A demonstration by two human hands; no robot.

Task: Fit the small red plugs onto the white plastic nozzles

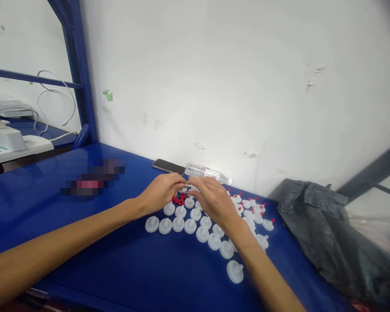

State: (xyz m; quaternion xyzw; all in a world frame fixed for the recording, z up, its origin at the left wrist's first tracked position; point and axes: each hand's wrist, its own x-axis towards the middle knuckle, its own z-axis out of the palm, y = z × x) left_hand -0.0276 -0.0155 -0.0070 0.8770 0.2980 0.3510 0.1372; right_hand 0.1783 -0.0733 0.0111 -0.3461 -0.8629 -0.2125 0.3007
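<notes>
- One big white wall (pixel 230 86) stood at the back.
- One shiny blue table (pixel 133 260) reached out in front of the wall.
- One blue metal frame (pixel 81 65) stood up tall on the left.
- One dark, crinkly bag (pixel 312 229) slumped on the right side of the table.
- One white power strip (pixel 39 146) sat far off to the left.
- The right hand (pixel 212 197) was over the white round pieces (pixel 202 234), with its fingers bent and pointing at the other hand. It was too hard to tell if its fingertips held something.
- The left hand (pixel 162 190) had its thumb and fingers bent in close to each other, right by the right hand's fingertips. It was too hard to tell if they pinched something.
- One clear bottle (pixel 208 172) with a white cap lay on its side by the wall, behind the hands.
- One dark phone (pixel 169 167) lay flat just left of the bottle.
- Many of the white round pieces lay in front of the hands in bendy rows, with little stems sticking up. More lay to the right of the right hand, and lots of those had red tips (pixel 273 221).
- Many tiny red bits (pixel 181 199) lay in a small heap, just below the left hand's fingertips.
</notes>
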